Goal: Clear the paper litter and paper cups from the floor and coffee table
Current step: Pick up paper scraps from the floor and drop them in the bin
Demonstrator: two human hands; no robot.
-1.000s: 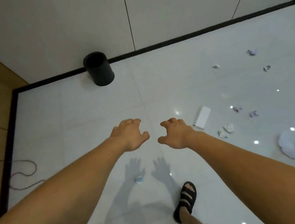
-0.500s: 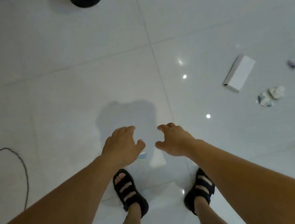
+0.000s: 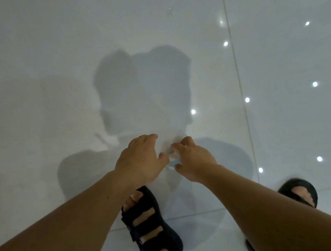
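My left hand (image 3: 142, 162) is half open, its fingers loosely bent and the thumb pointing toward the paper scrap (image 3: 171, 157), with nothing in it that I can see. My right hand (image 3: 195, 160) cups in from the other side, fingertips (image 3: 178, 145) at the top of the scrap. I cannot tell whether they already pinch it, because the scrap is pale, blurred and mostly hidden between my hands.

From the head camera, the scrap lies on the white tiled floor (image 3: 41, 80) just beyond the toe of my left sandal (image 3: 148, 223) and slightly to its right. A small blue patch shows at the scrap's near edge. My right sandal (image 3: 300, 192) stands well to the right of the left sandal.

I judge this to be the pick-up of one piece of floor litter. Next, both hands should close together around the scrap, since a glossy tile may let light paper slide away from a one-sided push. Then comes a straight lift.

A tile joint (image 3: 240, 90) runs away from me well to the right of the left sandal, beyond my right hand. Ahead of the left sandal I see only tile, my shadow (image 3: 142, 85) and reflected lamp spots, so nothing crowds the lift. No bin is in view.
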